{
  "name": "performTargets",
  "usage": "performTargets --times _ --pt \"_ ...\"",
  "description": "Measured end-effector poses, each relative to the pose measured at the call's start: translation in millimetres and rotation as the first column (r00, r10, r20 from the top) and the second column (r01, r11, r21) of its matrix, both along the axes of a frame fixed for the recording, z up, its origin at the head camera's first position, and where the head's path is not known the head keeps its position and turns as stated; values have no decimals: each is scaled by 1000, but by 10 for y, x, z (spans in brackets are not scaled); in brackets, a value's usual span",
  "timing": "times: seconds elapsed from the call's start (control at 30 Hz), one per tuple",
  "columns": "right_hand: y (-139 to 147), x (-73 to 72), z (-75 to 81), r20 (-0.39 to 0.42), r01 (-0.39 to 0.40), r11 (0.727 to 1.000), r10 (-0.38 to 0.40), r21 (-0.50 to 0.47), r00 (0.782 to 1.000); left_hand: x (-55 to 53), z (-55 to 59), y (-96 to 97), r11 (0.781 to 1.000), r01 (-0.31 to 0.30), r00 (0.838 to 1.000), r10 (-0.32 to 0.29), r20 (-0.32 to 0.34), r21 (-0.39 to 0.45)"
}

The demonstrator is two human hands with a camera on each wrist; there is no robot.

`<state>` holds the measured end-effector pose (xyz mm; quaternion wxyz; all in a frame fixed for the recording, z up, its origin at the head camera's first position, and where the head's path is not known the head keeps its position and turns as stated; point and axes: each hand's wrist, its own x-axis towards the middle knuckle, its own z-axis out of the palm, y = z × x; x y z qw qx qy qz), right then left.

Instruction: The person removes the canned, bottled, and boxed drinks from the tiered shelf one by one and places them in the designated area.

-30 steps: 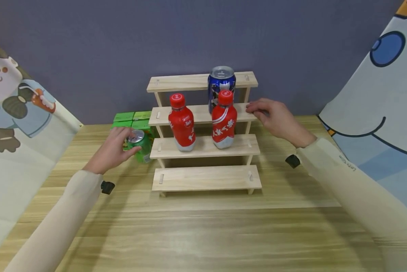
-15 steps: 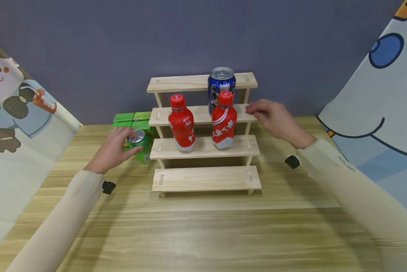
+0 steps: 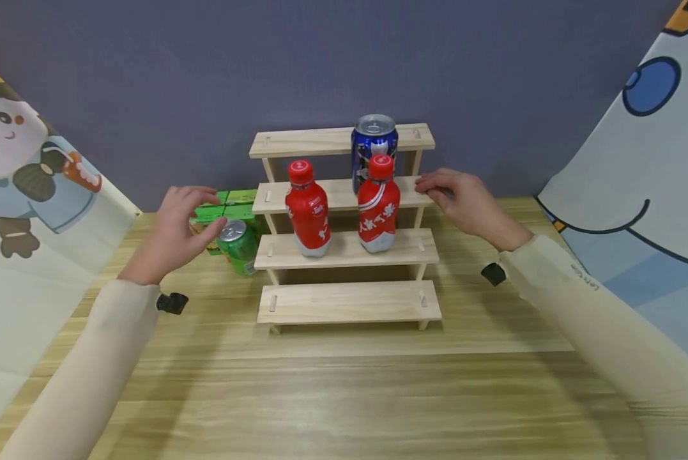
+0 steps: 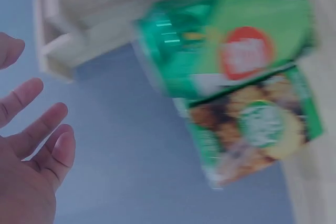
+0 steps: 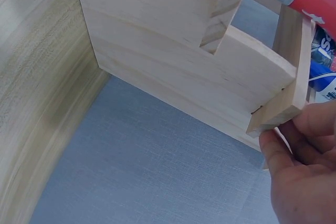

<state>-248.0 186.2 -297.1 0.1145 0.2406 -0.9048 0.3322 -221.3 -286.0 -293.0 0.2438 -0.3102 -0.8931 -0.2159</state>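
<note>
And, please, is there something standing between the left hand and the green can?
Nothing visible stands between the left hand and the green can: the left wrist view shows only a gap there. The green boxes are behind the can, not in the way.

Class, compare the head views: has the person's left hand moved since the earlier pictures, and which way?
Yes: judged against the wooden shelf, the left hand has moved left and higher in the picture, away from the green can.
</note>
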Motion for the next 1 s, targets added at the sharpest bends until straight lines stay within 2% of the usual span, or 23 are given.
performTargets --times 0.07,0.23,0.37,0.5,0.67,0.77,0.87,1.0 --pt "1 4 3 4 0 1000 0 -1 1000 23 125 58 1000 -5 999 6 -35 9" --pt "4 4 -5 -1 -2 1000 2 4 1000 81 451 277 1000 -22 998 23 -61 20" --pt "12 -4 -21 -13 -2 1000 2 5 1000 106 692 536 999 26 997 -25 -74 23" --pt "11 -1 -22 -9 -2 1000 2 1 1000 156 899 832 995 98 994 -97 -52 22" --pt "5 -3 -19 -7 -5 1000 5 2 1000 230 1084 1188 983 184 982 -184 -49 -5" --pt "6 -2 -11 -17 -14 1000 14 2 1000 258 1180 1382 978 202 977 -204 -55 -50" --pt "8 -4 -6 -22 -19 1000 19 -1 1000 258 1274 1553 977 187 981 -190 -27 -104" --pt "7 1 6 -26 -23 1000 23 -8 999 220 1378 1755 974 133 991 -125 56 -181"
